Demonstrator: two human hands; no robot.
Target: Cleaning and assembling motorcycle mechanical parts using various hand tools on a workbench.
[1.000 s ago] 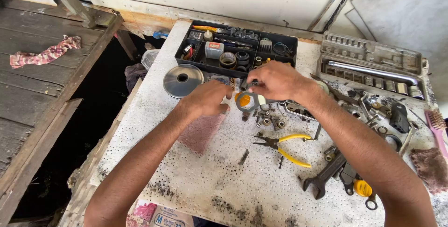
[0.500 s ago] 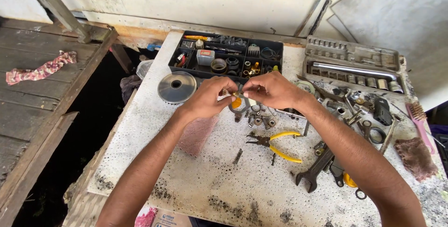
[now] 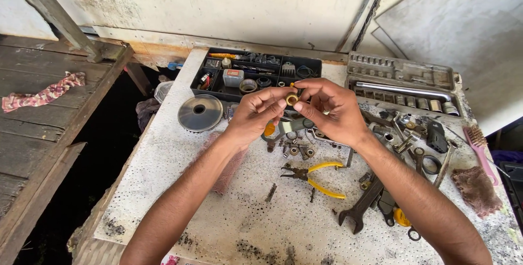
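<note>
Pinching the small round brass bushing (image 3: 292, 99) between both the left hand (image 3: 256, 115) and right hand (image 3: 332, 110) above the speckled white table's (image 3: 180, 189) far edge, steady fingertip pressure would keep it square.

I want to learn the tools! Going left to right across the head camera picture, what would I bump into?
Red patterned rag → round metal disc → small brass ring held by both hands → socket set case → pink brush.

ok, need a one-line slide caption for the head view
Both hands, left hand and right hand, pinch a small brass ring above a speckled workbench strewn with yellow-handled pliers and wrenches.
</note>
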